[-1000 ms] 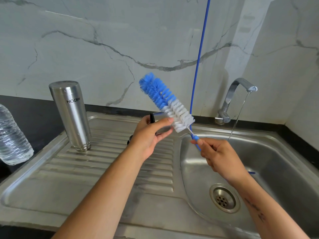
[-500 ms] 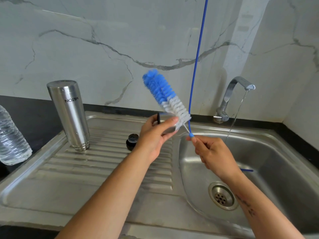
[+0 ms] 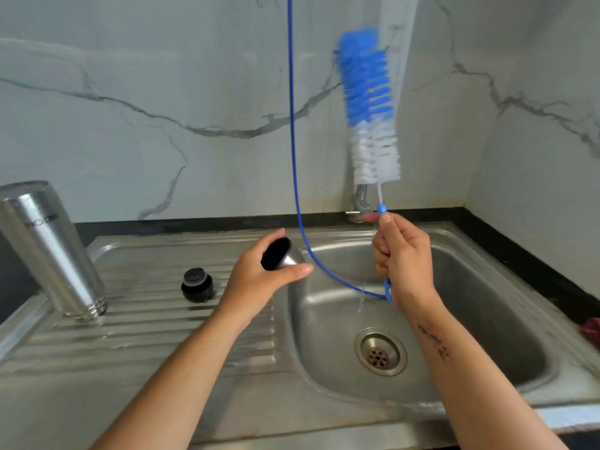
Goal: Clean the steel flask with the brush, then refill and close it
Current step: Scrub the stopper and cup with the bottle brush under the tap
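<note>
The steel flask (image 3: 48, 251) stands upside down on the draining board at the left. Its black stopper (image 3: 197, 284) sits on the ribs to its right. My left hand (image 3: 259, 280) grips the flask's steel cap (image 3: 278, 255), whose dark inside faces me, at the basin's left rim. My right hand (image 3: 401, 258) holds the handle of the blue and white bottle brush (image 3: 368, 105) over the basin, bristles pointing straight up in front of the tap.
A steel sink (image 3: 506, 323) with a drain (image 3: 380, 352) lies under my right hand. A thin stream of water falls from the tap (image 3: 361, 203), mostly hidden by the brush. A blue cord (image 3: 292, 131) hangs from above and loops to the brush handle. Marble wall behind.
My right hand has swung the brush away from the cap, up and to the right, until it stands upright. My left hand has lowered the cap. The view has shifted right.
</note>
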`<move>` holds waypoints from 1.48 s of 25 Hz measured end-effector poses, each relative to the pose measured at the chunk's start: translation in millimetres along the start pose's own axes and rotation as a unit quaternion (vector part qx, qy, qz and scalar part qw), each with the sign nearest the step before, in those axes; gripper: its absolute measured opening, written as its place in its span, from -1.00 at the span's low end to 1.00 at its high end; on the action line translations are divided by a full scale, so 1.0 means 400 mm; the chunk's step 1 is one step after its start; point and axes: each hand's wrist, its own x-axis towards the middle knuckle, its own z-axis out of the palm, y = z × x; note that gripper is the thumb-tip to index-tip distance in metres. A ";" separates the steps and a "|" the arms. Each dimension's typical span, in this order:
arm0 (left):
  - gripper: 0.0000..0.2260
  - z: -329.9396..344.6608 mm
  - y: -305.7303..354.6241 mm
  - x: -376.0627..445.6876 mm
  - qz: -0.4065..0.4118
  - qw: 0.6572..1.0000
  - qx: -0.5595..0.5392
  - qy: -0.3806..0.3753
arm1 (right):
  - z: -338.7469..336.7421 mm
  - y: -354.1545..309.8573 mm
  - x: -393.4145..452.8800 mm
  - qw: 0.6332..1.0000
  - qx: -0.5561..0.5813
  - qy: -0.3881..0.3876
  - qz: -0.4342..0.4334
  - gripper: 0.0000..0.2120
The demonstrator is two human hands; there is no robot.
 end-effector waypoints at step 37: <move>-0.35 0.461 0.076 0.258 -0.057 0.973 0.217 -0.044 | -0.102 0.057 0.081 0.965 -0.047 0.244 0.088 -0.72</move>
